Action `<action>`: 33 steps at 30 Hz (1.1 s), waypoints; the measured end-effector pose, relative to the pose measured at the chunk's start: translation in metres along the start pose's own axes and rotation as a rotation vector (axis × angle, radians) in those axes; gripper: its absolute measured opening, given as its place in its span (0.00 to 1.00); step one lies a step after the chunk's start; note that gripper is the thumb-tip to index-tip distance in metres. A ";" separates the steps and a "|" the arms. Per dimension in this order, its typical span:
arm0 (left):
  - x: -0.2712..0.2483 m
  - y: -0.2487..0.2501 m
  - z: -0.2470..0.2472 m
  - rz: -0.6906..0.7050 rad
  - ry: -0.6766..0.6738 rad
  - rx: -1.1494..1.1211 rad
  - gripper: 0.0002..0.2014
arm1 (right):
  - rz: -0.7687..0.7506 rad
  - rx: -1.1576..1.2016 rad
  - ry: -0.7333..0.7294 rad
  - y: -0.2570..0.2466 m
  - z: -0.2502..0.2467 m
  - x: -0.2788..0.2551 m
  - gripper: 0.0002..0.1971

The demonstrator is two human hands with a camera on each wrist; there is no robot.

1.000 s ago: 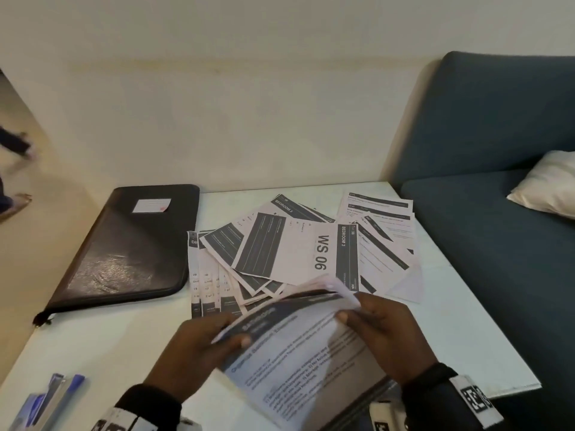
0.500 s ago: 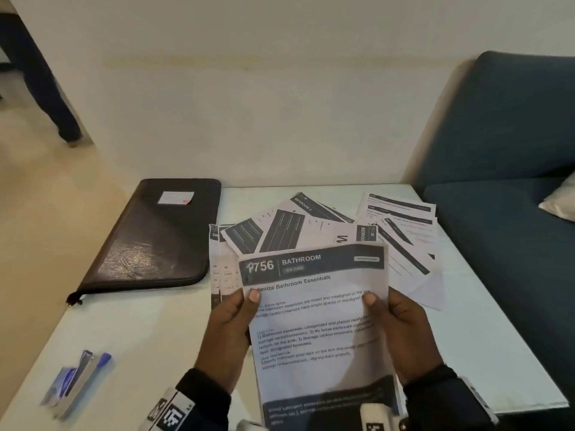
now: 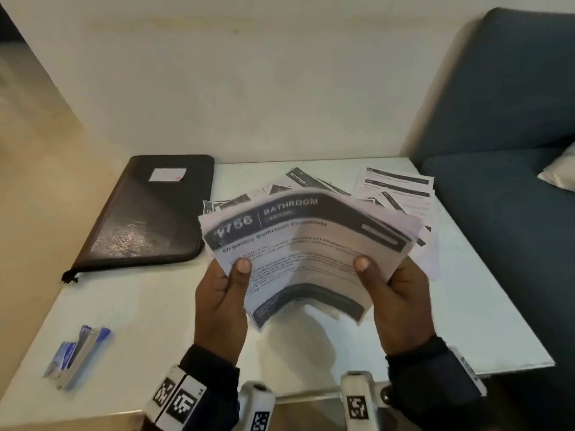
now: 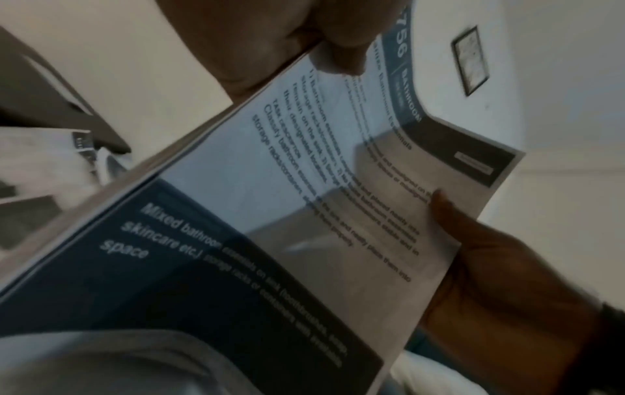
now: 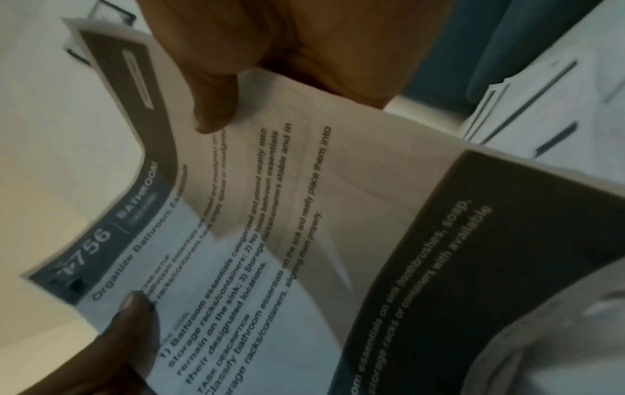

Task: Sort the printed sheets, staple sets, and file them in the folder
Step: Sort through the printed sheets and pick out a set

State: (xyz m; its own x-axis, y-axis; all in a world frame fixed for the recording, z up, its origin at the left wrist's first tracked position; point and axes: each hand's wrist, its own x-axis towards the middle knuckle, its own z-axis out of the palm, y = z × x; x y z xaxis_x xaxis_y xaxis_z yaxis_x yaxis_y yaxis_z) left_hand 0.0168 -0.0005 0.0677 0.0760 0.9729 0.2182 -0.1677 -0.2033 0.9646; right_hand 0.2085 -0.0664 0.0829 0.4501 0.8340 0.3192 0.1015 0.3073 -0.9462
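Left hand: your left hand (image 3: 221,306) grips the left edge of the held stack (image 3: 306,256), thumb on the printed face, fingers behind it.
Right hand: your right hand (image 3: 396,303) grips the right edge the same way, thumb on top.
Held stack: several printed sheets, lifted above the table (image 3: 149,325) and bowed upward in the middle; the top page reads "756 BATHROOM".
Wrist views: the left wrist shows the same page (image 4: 304,200), the right wrist shows it too (image 5: 304,213), each with a thumb pressed on it.
Loose sheets: more printed pages (image 3: 395,194) lie fanned on the table behind the stack, toward the wall.
Folder: the dark zipped folder (image 3: 149,213) lies shut on the table's far left, a white label on its cover.
Stapler: a blue and grey stapler (image 3: 77,356) rests near the table's front left, well apart from your hands.
Sofa: a dark blue sofa (image 3: 504,119) stands just beside the table's right side.
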 end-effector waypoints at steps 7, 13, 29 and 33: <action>-0.005 -0.034 -0.005 -0.147 -0.090 0.116 0.16 | 0.278 -0.104 0.029 0.046 0.001 -0.006 0.10; 0.000 -0.040 -0.007 -0.164 -0.140 0.146 0.09 | 0.307 -0.097 -0.002 0.052 -0.006 -0.006 0.07; -0.005 -0.058 -0.010 -0.383 -0.116 0.139 0.09 | 0.432 -0.462 0.018 0.096 -0.022 -0.005 0.19; -0.009 -0.059 -0.010 -0.420 -0.096 0.117 0.11 | 0.397 -0.543 0.052 0.095 -0.018 -0.007 0.19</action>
State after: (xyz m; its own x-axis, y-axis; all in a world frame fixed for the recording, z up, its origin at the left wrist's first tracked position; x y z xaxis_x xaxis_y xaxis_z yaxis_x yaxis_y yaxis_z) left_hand 0.0162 0.0034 0.0076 0.2056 0.9602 -0.1890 0.0096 0.1911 0.9815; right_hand 0.2313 -0.0513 -0.0104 0.5860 0.8089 -0.0481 0.3451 -0.3029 -0.8884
